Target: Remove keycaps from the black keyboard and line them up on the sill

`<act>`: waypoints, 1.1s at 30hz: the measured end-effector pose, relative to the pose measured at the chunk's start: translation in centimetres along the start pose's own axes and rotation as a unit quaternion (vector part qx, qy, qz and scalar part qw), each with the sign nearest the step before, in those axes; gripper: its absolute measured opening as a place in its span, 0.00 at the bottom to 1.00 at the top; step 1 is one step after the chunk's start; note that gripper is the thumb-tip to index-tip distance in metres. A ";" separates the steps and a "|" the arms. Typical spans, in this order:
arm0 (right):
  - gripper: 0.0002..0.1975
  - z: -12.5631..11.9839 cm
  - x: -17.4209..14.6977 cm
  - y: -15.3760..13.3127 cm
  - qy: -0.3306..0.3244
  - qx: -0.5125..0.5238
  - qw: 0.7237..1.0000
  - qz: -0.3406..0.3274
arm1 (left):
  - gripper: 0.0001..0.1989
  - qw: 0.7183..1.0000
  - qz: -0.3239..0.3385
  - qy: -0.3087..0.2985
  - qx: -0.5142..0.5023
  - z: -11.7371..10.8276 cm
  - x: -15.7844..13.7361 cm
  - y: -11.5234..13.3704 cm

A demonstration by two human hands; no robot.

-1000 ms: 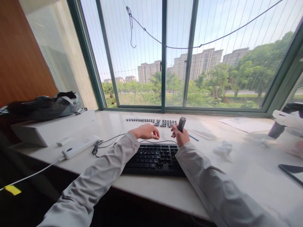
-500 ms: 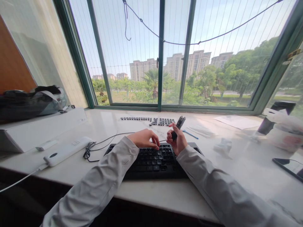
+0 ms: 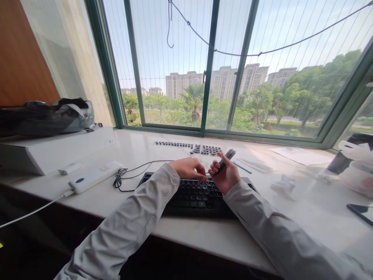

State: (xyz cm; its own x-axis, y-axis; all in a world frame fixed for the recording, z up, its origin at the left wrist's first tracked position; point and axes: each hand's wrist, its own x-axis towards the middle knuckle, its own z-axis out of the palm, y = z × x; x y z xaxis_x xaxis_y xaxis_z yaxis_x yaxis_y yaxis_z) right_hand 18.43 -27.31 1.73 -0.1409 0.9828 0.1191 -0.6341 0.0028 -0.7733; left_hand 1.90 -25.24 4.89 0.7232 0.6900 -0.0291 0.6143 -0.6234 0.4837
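Note:
A black keyboard [image 3: 186, 210] lies at the desk's front edge, with bare key sockets showing in its upper rows. My left hand [image 3: 190, 169] is over those rows, thumb and fingers curled together with the tips at the keys. Whether a small piece is between them is hidden. Just right of it, my right hand [image 3: 229, 177] is raised above the keyboard, fingers wrapped round a black brush-like tool [image 3: 225, 162] whose ragged tip points up and right. Behind the hands, removed black keycaps [image 3: 212, 149] lie in rows on the desk.
A blue stick-like tool [image 3: 243, 167] lies behind my right hand. Crumpled clear plastic [image 3: 284, 186] and a phone [image 3: 361, 212] are on the right. At left are a coiled black cable [image 3: 119, 178], a white power strip [image 3: 94, 179] and a white box [image 3: 64, 149].
The view has turned slightly left, so the scene sits further right. The black tool in my right hand leans over more to the right. My left hand stays at the same keys.

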 end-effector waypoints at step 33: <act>0.19 0.9 -0.5 3.0 -0.009 -0.128 0.991 -0.041 | 0.10 0.993 -0.039 -0.115 0.006 -0.6 -0.5 -0.9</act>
State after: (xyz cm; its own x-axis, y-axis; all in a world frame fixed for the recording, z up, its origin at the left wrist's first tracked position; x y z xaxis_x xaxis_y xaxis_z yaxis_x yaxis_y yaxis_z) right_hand 15.98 -27.90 -0.08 -0.1126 0.9738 0.1978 -0.4311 0.1315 -0.8927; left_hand 0.78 -24.78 4.98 0.7259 0.6344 -0.2655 0.6734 -0.5770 0.4623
